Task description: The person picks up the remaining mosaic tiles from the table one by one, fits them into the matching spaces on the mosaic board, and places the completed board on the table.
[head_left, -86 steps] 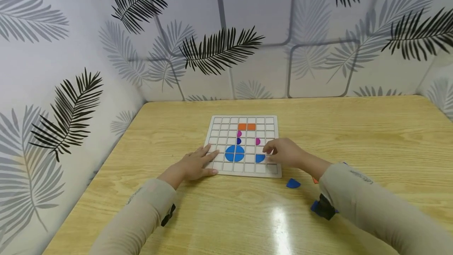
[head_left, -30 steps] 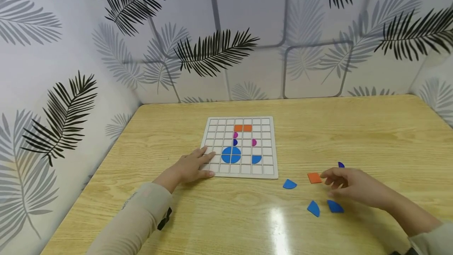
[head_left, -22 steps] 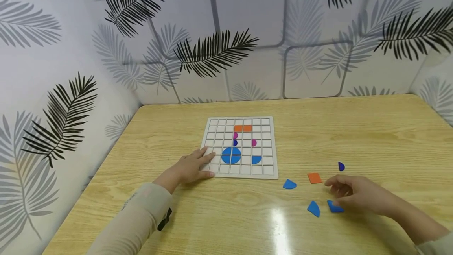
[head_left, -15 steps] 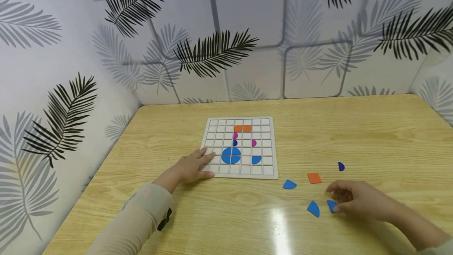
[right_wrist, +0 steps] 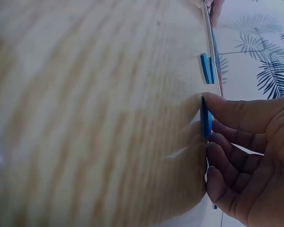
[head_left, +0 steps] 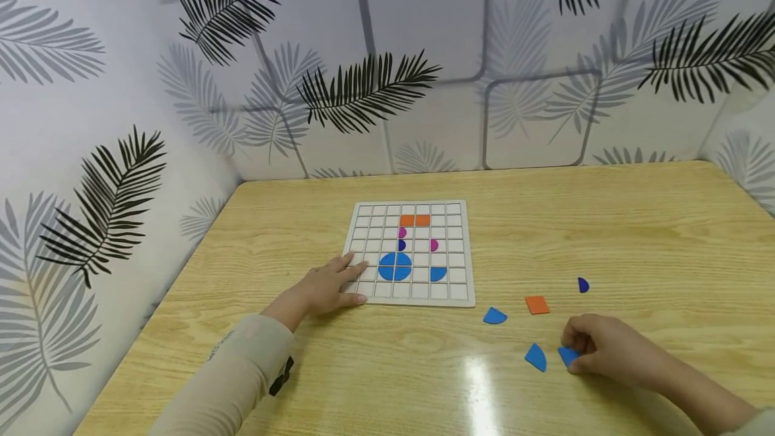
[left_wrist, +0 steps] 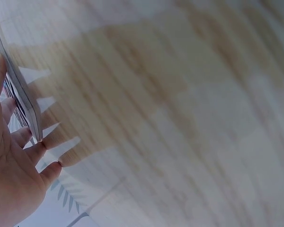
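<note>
A white grid board (head_left: 457,293) lies on the table with colored tiles set in it. My left hand (head_left: 323,286) rests on its lower left edge, fingers spread; the left wrist view shows the fingertips along the board's rim. To the right of the board, my right hand (head_left: 611,352) pinches a blue quarter-circle tile (head_left: 566,355) that is still at the tabletop. In the right wrist view the thumb is against one side of this blue tile (right_wrist: 207,118), with curled fingers at the other. Part of the tile is hidden by the hand.
Two more blue quarter-circle tiles lie loose: one (head_left: 494,315) near the board's corner, another (head_left: 535,358) left of the right hand. An orange square tile (head_left: 537,305) and a dark blue half-circle tile (head_left: 583,285) sit farther back. A patterned wall (head_left: 436,120) stands behind the table.
From the board, my right hand has moved right to the loose tiles, then down onto the blue quarter-circle, its thumb and fingers closing on it. My left hand has stayed on the board.
</note>
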The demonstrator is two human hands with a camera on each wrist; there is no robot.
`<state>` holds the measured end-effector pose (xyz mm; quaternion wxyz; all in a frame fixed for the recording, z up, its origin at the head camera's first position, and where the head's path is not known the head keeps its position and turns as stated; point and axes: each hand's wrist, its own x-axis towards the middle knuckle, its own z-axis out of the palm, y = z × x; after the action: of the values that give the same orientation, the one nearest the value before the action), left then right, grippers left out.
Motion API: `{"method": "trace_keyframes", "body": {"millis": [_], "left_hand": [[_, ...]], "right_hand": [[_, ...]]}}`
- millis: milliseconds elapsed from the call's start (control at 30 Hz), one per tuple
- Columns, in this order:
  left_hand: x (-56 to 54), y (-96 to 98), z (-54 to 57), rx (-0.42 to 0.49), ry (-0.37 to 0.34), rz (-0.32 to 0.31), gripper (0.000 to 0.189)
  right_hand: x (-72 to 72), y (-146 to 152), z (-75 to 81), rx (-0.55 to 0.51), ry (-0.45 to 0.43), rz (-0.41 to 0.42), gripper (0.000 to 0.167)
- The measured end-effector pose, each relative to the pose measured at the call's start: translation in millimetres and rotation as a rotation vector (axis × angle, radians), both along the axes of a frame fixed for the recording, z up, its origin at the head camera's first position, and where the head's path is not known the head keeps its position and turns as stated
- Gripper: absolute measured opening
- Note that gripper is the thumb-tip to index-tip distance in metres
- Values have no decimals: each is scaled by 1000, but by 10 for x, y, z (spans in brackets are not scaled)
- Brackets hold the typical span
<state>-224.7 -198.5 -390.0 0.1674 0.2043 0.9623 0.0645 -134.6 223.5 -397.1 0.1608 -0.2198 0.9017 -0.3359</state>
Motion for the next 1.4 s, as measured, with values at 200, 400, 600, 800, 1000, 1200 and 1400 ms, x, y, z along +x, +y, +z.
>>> {"method": "trace_keyframes", "body": {"millis": [200,400,600,800,1000,1200,1400], "left_hand": [[-7,-1,4,0,-1,-1,67],[4,0,10,3,-3,-3,67],[15,8,21,1,-5,0,66],[21,11,21,6,1,0,66],[15,6,10,6,-8,2,67],[14,2,5,-1,-5,-3,67],[10,-2,-1,-6,-1,-7,67]], "right_hand": [[16,4,-13,16,9,-18,22],[30,-7,-13,-1,7,-32,23],[37,0,-19,-37,7,-32,23],[36,5,-34,-68,0,-22,22],[20,14,-48,-98,-31,22,18],[13,3,-18,-148,-78,11,13],[-9,-27,20,-210,-91,-17,9]]}}
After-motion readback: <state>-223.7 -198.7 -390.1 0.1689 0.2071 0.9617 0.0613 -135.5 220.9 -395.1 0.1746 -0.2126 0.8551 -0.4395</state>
